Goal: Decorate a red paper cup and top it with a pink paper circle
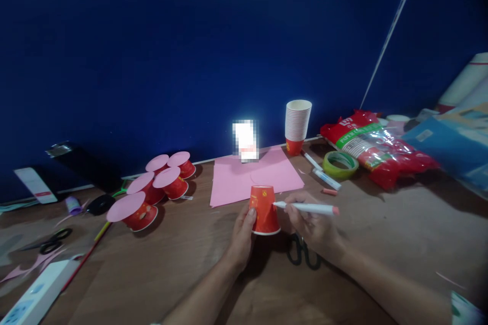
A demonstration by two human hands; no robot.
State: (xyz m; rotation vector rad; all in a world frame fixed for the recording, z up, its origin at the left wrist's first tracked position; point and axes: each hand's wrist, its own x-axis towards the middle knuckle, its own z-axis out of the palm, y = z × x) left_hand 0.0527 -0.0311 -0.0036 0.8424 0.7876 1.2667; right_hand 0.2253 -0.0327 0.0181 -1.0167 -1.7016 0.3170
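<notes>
My left hand (244,226) grips the left side of a red paper cup (264,213), which is upside down with its white rim at the bottom. In my right hand (310,226) is a white marker (314,208) with a pink end; its tip points left and meets or nearly meets the cup's right side. Beneath my right hand lie scissors (295,251) with dark handles, their blades hidden. Just behind the cup, pink paper sheets (232,183) lie flat on the table (171,274).
Several red cups with pink paper discs (125,206) stand at the left. A cup stack (298,122), green tape roll (340,165), another marker (326,179) and a red cup package (375,144) are at the back right. Scissors (49,242) and a power strip (41,292) lie front left.
</notes>
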